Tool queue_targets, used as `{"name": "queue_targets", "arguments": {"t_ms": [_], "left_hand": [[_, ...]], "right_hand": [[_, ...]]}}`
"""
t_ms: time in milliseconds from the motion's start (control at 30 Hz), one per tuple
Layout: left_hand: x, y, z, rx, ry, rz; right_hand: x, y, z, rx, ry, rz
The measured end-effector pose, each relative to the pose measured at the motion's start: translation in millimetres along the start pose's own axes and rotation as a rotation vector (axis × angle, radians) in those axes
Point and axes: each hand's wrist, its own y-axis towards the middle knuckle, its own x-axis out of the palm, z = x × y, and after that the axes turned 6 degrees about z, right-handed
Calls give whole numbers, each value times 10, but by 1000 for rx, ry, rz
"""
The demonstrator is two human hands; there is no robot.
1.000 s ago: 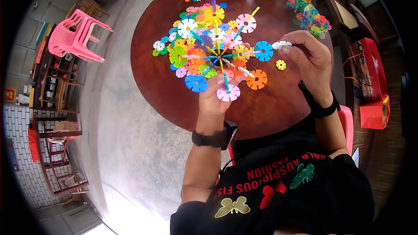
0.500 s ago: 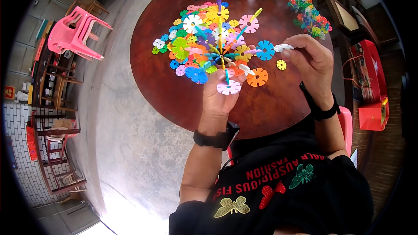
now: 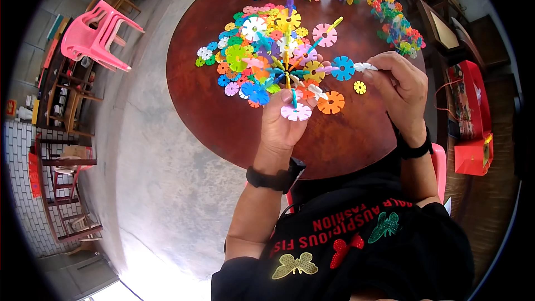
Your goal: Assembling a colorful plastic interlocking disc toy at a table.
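My left hand [image 3: 283, 122] is closed on the lower part of a wheel-like assembly of notched plastic discs, whose arms spread out from a dark centre. Near its thumb are a pale pink disc [image 3: 296, 112] and a teal one seen edge-on. One arm reaches right, ending in a blue disc [image 3: 343, 68]. At that disc's outer edge is a white disc [image 3: 364, 67], tilted almost edge-on, pinched between the thumb and fingers of my right hand [image 3: 402, 86]. Below this arm is an orange disc [image 3: 331, 102]. Whether the white disc's slot is seated in the blue one I cannot tell.
Loose colourful discs [image 3: 214, 61] lie heaped behind and left of the assembly on the round brown table [image 3: 200, 120]. A small yellow disc [image 3: 359, 87] lies alone. Finished-looking disc clusters [image 3: 398, 28] line the far edge. Stacked pink chairs [image 3: 92, 39] stand left, a red bag [image 3: 473, 156] right.
The view has shifted slightly. My right hand still pinches the white disc beside the blue one, its fingers turned a little. My left hand keeps its hold on the assembly.
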Motion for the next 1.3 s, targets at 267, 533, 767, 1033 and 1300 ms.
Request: {"name": "queue_targets", "arguments": {"t_ms": [267,533,767,1033,1300], "left_hand": [[137,22,11,12,-3,-91],[152,47,-39,36,20,-108],[77,20,-31,-18,-190,109],[162,32,-50,-35,-54,54],[266,19,-91,12,36,-9]], "right_hand": [[-20,11,-25,4,22,-28],[48,-53,-43,257,383,8],[24,-44,-73,290,380,20],[5,-44,-85,117,193,-4],[54,-59,-108,18,59,23]]}}
